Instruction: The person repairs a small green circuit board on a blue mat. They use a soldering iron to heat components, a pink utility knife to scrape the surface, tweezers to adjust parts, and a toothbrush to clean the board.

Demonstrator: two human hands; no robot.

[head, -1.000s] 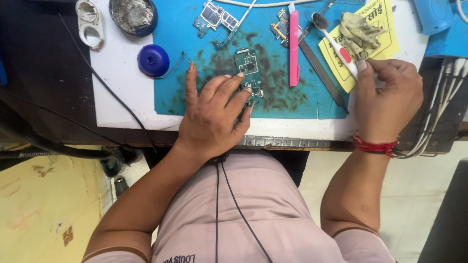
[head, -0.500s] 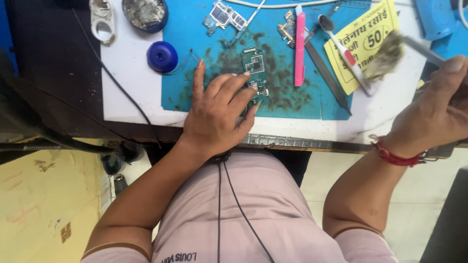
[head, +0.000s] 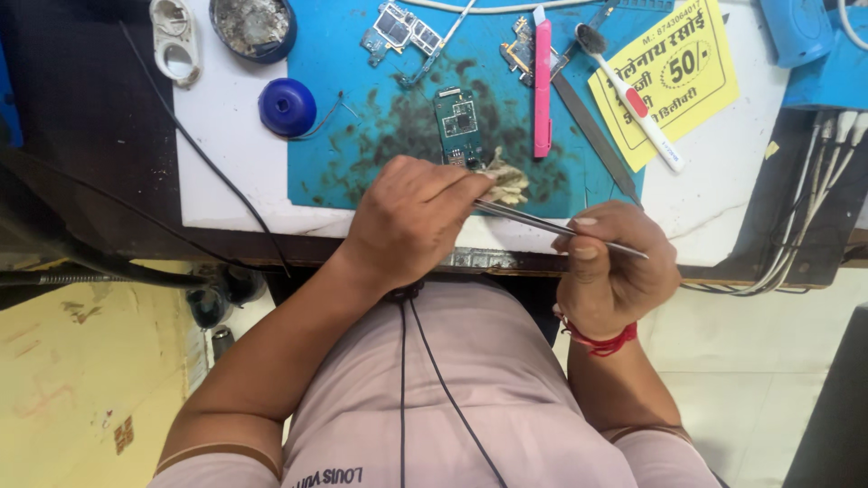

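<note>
A small green circuit board [head: 459,122] lies on the stained blue work mat [head: 362,136]. My right hand [head: 615,271] grips metal tweezers [head: 551,226] whose tips pinch a wad of dirty cotton [head: 504,181] at the board's near end. My left hand [head: 411,217] rests on the mat beside the board, its fingertips touching the cotton wad and the board's lower edge. The tweezers cross from right to left just in front of the left fingers.
On the mat lie a pink cutter [head: 542,86], a toothbrush [head: 628,95], a flat metal tool [head: 592,131] and other circuit boards [head: 398,32]. A blue round cap [head: 287,107], a dark dish of residue [head: 253,25], a yellow paper slip [head: 669,77] and white cables [head: 814,208] surround it.
My right hand brought the tweezers with the cotton wad from the far right down to the board. My left hand shifted slightly, fingers now at the wad.
</note>
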